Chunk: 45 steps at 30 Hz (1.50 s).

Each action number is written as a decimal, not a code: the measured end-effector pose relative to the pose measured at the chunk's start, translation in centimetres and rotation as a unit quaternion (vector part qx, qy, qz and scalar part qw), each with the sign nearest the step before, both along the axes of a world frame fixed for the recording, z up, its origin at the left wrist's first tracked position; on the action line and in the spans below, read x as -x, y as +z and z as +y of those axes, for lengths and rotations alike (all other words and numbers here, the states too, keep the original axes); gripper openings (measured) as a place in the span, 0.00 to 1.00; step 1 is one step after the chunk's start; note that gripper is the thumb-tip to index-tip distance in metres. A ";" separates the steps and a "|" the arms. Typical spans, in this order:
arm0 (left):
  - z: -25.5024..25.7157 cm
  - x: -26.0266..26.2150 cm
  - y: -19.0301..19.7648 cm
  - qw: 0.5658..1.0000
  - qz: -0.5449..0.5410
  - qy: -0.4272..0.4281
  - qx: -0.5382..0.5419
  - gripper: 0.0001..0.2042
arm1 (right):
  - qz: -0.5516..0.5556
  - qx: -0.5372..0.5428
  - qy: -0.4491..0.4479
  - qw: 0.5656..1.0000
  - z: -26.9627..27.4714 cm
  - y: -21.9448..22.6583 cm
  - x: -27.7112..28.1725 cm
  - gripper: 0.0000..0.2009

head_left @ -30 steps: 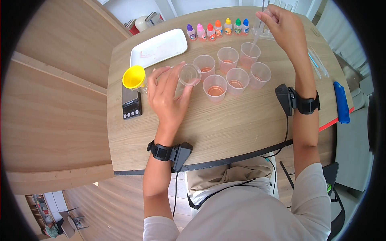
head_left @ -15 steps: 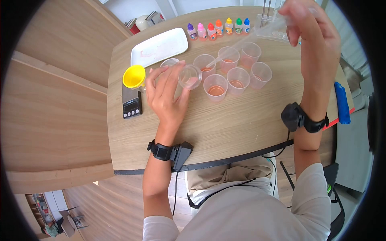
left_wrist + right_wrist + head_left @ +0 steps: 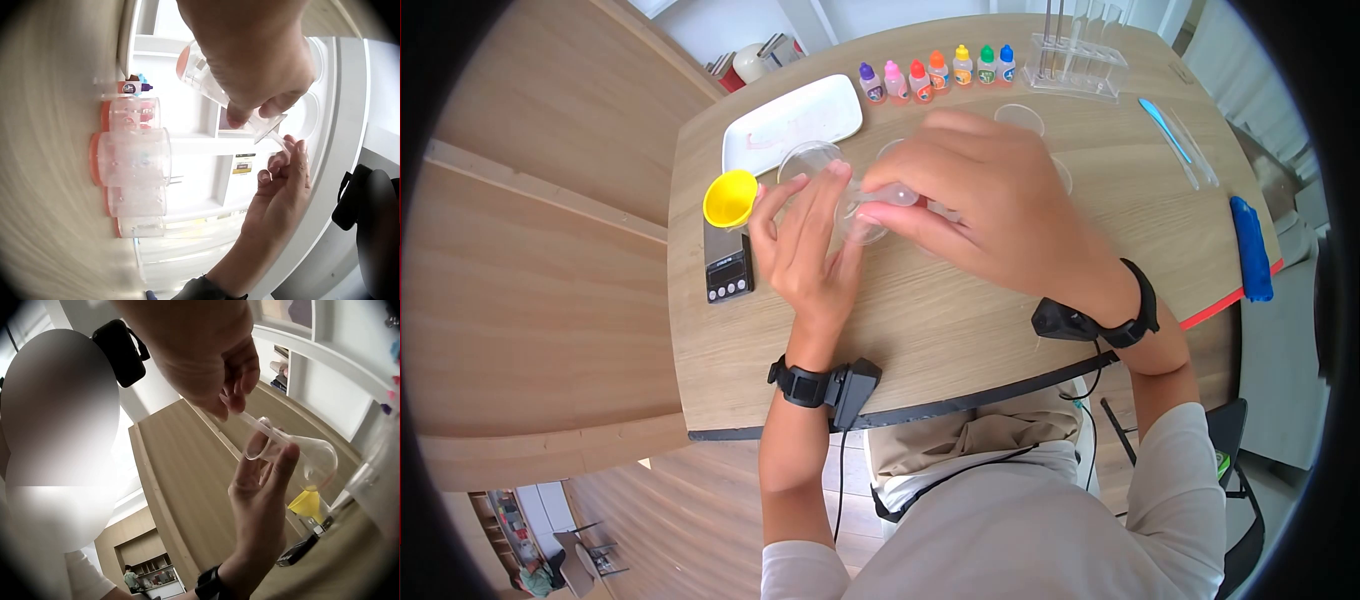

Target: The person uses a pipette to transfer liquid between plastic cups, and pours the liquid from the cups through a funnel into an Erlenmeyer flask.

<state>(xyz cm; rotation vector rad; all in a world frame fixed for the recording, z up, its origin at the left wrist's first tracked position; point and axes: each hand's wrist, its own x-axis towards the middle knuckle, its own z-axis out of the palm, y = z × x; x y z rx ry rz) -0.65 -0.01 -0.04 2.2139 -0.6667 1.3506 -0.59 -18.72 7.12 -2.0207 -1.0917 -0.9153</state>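
My left hand (image 3: 805, 240) holds a clear conical flask (image 3: 320, 456) by its neck, tilted, with a little pinkish liquid (image 3: 183, 60) at its base. Between the thumb and fingers of my right hand (image 3: 1015, 205) is a translucent plastic dropper (image 3: 253, 422), its bulb (image 3: 897, 194) showing in the head view. The dropper's stem passes into the flask's mouth in the right wrist view. Several plastic cups (image 3: 134, 156) with shallow red-pink liquid stand close by; the right hand covers most of them in the head view.
Dye bottles (image 3: 963, 66) with coloured caps line the table's back, beside a white tray (image 3: 840, 105). A yellow funnel (image 3: 730, 198) stands at the left by a small scale (image 3: 728, 275). A test tube rack (image 3: 1080, 72) and thin sticks (image 3: 1170, 135) are at the right.
The right hand has lifted the dropper out of a cup at the back right and brought it left to the flask's mouth. The left hand stays in place, the flask tipped a little differently.
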 end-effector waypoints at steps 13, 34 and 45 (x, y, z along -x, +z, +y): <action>0.0 -0.1 -0.3 1.000 0.000 -0.005 -0.001 0.23 | -0.086 0.011 -0.035 0.996 1.1 -2.2 -1.1 0.06; -0.2 -0.4 -0.3 0.999 0.037 0.016 -0.005 0.23 | 0.189 -0.074 -0.059 0.977 -0.9 1.7 0.2 0.05; -0.2 -0.6 -0.3 0.997 0.072 0.017 -0.007 0.24 | 0.116 -0.250 -0.178 0.945 -8.2 6.0 -0.3 0.12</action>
